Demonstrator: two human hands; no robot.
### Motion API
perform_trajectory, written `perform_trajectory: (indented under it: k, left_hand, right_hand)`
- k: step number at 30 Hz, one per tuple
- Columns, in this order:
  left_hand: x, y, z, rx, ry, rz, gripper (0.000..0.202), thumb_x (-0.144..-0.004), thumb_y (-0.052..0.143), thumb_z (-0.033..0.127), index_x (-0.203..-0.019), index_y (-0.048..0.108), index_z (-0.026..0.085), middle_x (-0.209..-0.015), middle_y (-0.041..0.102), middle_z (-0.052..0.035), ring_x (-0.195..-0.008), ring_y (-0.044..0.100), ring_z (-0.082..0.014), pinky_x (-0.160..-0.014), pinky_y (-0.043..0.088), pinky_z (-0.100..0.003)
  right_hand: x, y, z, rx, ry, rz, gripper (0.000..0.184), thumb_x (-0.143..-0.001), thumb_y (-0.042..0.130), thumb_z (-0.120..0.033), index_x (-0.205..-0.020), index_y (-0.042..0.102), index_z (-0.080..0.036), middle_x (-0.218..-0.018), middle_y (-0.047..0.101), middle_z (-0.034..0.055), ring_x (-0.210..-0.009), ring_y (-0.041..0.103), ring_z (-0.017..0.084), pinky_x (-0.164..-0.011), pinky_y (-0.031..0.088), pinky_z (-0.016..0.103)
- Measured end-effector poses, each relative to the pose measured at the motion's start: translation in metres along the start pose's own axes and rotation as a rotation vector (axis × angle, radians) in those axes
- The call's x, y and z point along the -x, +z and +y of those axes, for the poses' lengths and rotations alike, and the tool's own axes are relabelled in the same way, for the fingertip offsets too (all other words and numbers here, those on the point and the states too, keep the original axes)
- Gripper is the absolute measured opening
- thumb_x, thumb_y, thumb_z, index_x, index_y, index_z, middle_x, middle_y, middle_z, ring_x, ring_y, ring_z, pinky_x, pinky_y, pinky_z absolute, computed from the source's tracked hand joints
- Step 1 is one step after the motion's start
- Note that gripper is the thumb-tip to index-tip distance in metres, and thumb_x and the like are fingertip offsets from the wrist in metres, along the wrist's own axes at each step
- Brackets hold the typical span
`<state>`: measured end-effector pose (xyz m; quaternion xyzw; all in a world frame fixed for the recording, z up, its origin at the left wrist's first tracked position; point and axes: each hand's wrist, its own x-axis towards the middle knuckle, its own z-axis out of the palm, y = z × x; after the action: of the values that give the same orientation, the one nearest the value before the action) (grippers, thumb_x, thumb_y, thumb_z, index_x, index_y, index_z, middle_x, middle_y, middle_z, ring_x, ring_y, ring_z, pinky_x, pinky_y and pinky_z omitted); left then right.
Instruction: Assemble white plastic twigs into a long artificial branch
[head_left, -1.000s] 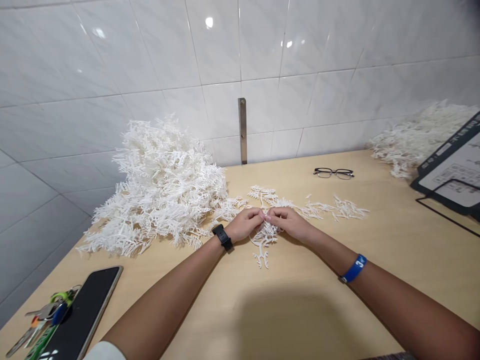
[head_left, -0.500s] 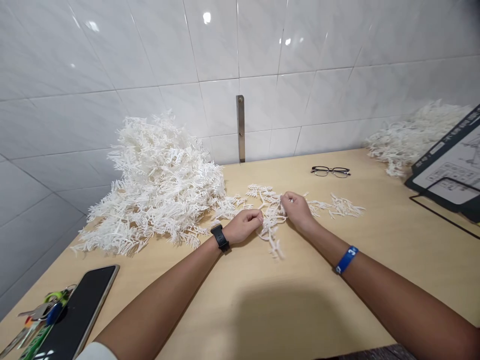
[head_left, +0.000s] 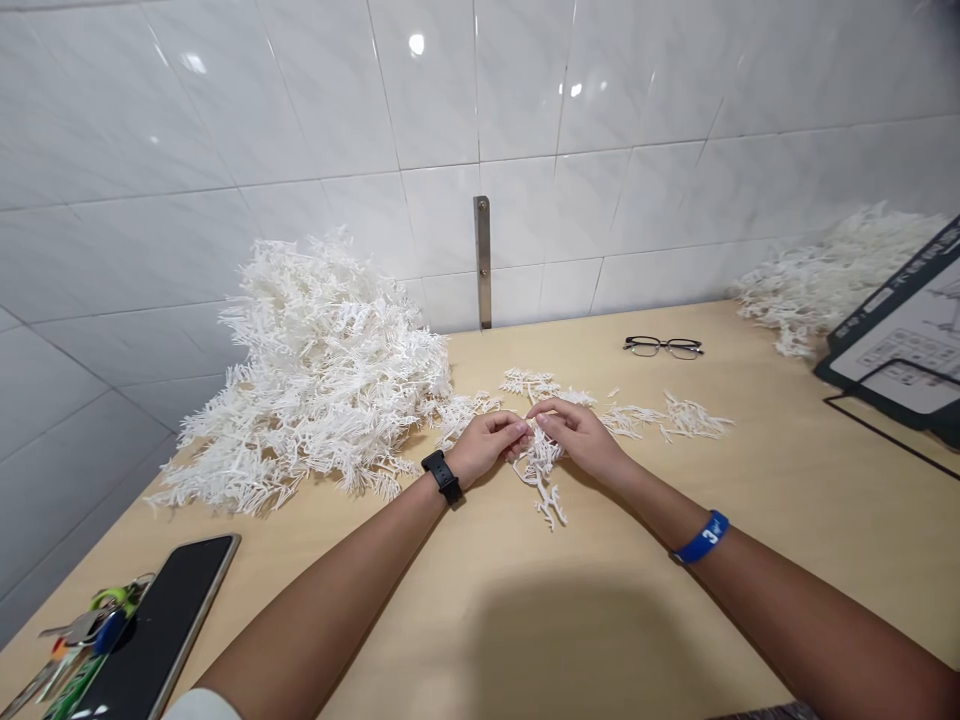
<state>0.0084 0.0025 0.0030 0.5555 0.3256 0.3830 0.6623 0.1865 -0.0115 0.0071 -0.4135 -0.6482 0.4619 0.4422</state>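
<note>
My left hand [head_left: 488, 442] and my right hand [head_left: 576, 432] meet at the middle of the wooden table [head_left: 600, 600], both pinched on one white branched plastic piece [head_left: 541, 475] whose lower end hangs toward me. My left wrist carries a black watch [head_left: 443, 475], my right a blue band [head_left: 702, 537]. A large heap of the same white pieces [head_left: 315, 380] lies just left of my hands. Several loose white bits [head_left: 660, 415] are scattered behind and to the right of my right hand.
Black-framed glasses [head_left: 664, 346] lie near the tiled wall. A second white heap [head_left: 817, 280] sits at the far right beside a dark stand with a printed sheet [head_left: 900, 350]. A phone [head_left: 161, 625] and keys [head_left: 82, 635] rest at the near left corner.
My right hand, which had moved off to the right over the loose bits, has come back to my left hand, and both now pinch the white piece together.
</note>
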Motion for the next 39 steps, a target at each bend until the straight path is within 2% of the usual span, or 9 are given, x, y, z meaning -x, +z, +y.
perform_trajectory:
  k: [5,10,14,19,23,27,34,36,39]
  left_hand:
    - [-0.001,0.000,0.000,-0.050,0.011,0.011,0.044,-0.071,0.072,0.054,-0.073,0.056,0.012,-0.061,0.051,0.0021,-0.054,0.047,-0.0066,-0.056,0.036,-0.023]
    - [0.001,0.004,-0.001,-0.153,0.029,-0.026,0.043,-0.070,0.075,0.048,-0.090,0.058,0.014,-0.073,0.059,-0.0002,-0.064,0.053,-0.0090,-0.061,0.040,-0.023]
    - [0.002,0.006,-0.004,-0.223,0.036,0.009,0.038,-0.071,0.074,0.046,-0.079,0.055,0.014,-0.064,0.054,0.0022,-0.058,0.050,-0.0079,-0.056,0.037,-0.022]
    - [0.000,0.006,-0.005,-0.102,0.000,0.033,0.038,-0.068,0.076,0.043,-0.079,0.053,0.015,-0.061,0.052,0.0042,-0.051,0.048,-0.0060,-0.052,0.037,-0.022]
    - [0.000,0.004,-0.006,-0.085,-0.007,0.032,0.039,-0.068,0.077,0.039,-0.091,0.058,0.015,-0.066,0.055,0.0038,-0.053,0.049,-0.0055,-0.054,0.038,-0.022]
    - [-0.001,0.003,-0.006,-0.101,0.004,0.032,0.042,-0.070,0.075,0.038,-0.100,0.062,0.014,-0.062,0.051,0.0051,-0.054,0.047,-0.0056,-0.056,0.038,-0.022]
    - [0.000,0.002,0.000,-0.061,-0.014,0.042,0.036,-0.069,0.074,0.043,-0.083,0.058,0.014,-0.067,0.051,0.0037,-0.053,0.045,-0.0043,-0.054,0.037,-0.022]
    - [0.001,0.003,0.001,-0.060,-0.014,0.040,0.035,-0.069,0.075,0.041,-0.083,0.056,0.015,-0.067,0.050,0.0041,-0.053,0.043,-0.0037,-0.053,0.035,-0.020]
    - [0.002,0.003,0.001,-0.082,-0.005,0.032,0.033,-0.071,0.074,0.039,-0.082,0.053,0.015,-0.067,0.050,0.0045,-0.053,0.042,-0.0037,-0.052,0.034,-0.019]
  right_hand:
    - [-0.001,0.003,0.003,0.034,-0.038,0.014,0.025,-0.084,0.061,-0.043,-0.086,0.063,-0.017,-0.060,0.050,-0.0035,-0.054,0.042,0.011,-0.051,0.030,0.025]
    - [-0.003,0.003,0.003,-0.059,-0.006,0.074,0.025,-0.081,0.064,-0.042,-0.086,0.063,-0.018,-0.072,0.059,0.0001,-0.064,0.052,0.014,-0.058,0.039,0.026]
    - [-0.003,0.004,0.002,-0.040,-0.002,0.124,0.024,-0.081,0.064,-0.042,-0.084,0.065,-0.018,-0.074,0.059,0.0007,-0.065,0.052,0.014,-0.058,0.039,0.026]
    - [-0.005,-0.003,-0.004,-0.117,0.028,0.337,0.022,-0.083,0.058,-0.042,-0.081,0.059,-0.020,-0.070,0.058,0.0004,-0.058,0.050,0.013,-0.051,0.038,0.025]
    - [-0.007,-0.026,-0.008,0.256,0.026,0.490,0.025,-0.082,0.052,-0.033,-0.062,0.047,-0.020,-0.057,0.047,-0.0020,-0.054,0.042,0.012,-0.051,0.031,0.025]
    - [-0.011,-0.053,-0.008,0.757,0.139,0.475,0.031,-0.076,0.050,-0.027,-0.051,0.032,-0.021,-0.048,0.031,-0.0036,-0.050,0.028,0.011,-0.050,0.021,0.028]
    - [-0.013,-0.086,-0.015,1.133,0.395,0.353,0.032,-0.073,0.057,-0.030,-0.047,0.042,-0.021,-0.047,0.046,0.0031,-0.048,0.038,0.015,-0.053,0.021,0.030]
    - [-0.011,-0.082,-0.020,1.095,0.337,0.396,0.036,-0.076,0.057,-0.036,-0.047,0.041,-0.021,-0.047,0.045,0.0025,-0.049,0.038,0.015,-0.053,0.022,0.030]
    - [-0.004,-0.057,-0.026,0.859,0.016,0.495,0.042,-0.086,0.048,-0.040,-0.052,0.035,-0.021,-0.049,0.039,-0.0004,-0.050,0.036,0.014,-0.053,0.024,0.029]
